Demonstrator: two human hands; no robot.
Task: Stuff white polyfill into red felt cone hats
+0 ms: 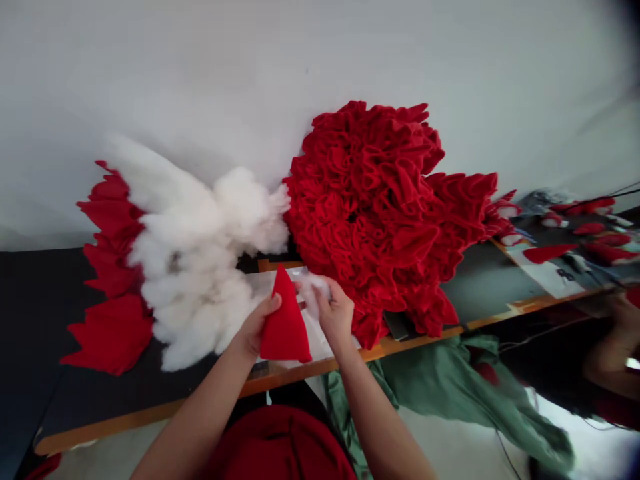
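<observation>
My left hand (256,328) grips a red felt cone-shaped hat (286,323) along its left side, thumb on top, with the point upward and the wide end toward me. Just right of the hat, my right hand (336,312) pinches a small tuft of white stuffing (316,288). Beneath both hands lies a white sheet (320,339) on the table. To the left spreads a big heap of white fluffy stuffing (200,267). A tall pile of red felt pieces (370,213) rises close behind my right hand.
More red felt pieces (113,333) are stacked at the left. Red and white items (555,253) lie along the table at right. Green cloth (450,380) hangs below the orange-brown table edge (115,421). Another person's arm (613,340) shows at far right. A pale wall stands behind.
</observation>
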